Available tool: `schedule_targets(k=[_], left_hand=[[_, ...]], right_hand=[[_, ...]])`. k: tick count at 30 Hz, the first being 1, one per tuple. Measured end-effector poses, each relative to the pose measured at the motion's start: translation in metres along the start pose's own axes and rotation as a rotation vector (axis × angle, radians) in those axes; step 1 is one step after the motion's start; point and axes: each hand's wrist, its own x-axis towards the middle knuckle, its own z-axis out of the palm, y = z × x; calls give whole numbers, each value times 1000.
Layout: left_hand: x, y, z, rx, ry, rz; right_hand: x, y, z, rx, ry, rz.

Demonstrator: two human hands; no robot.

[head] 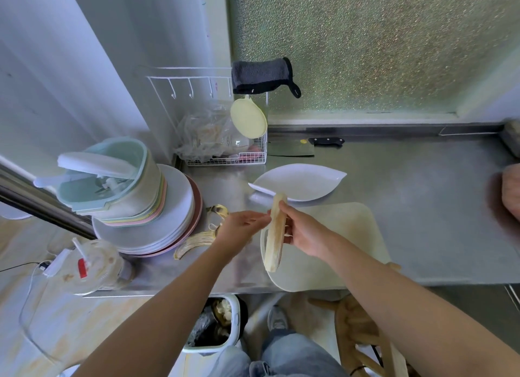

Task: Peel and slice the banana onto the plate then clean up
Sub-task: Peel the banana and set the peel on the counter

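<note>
Currently: right hand (305,236) grips the peeled banana (277,227) round its middle, fingers curled behind it and thumb on the front. The banana stands near upright, top end tipped away from the person, bottom end hanging below the hand. It's in the air, not on anything.

Left hand (239,230) is just left of the right one, fingers mostly straight and reaching over to the banana's side. Tips are motion-blurred, so can't tell if they pinch anything.

Board (351,230) lies on the worktop (422,207) right under the right hand, nothing on it. Plate (301,182), white and leaf-shaped, sits just beyond both hands, touching the board's far edge or close to it; no slices on it yet. Cleaver (292,148) lies flat further beyond the plate, by the wall.

Peel (194,243) is on the worktop just left of the left hand, in a couple of curled strips, partly hidden by the wrist. Plate stack (168,221) further left, the peel against its edge. Lidded cup (92,267) with a straw sits left of the left forearm. Bin (213,328) is on the floor below the forearms, lid open
</note>
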Motion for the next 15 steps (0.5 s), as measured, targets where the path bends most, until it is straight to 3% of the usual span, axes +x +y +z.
schedule_targets(k=[8,15], left_hand=[[2,4,4,-48,136,-84],[17,0,-17,-95,478,-81]], right_hand=[[-7,0,0,-146,0,52],[-15,1,-5,-308,-66,134]])
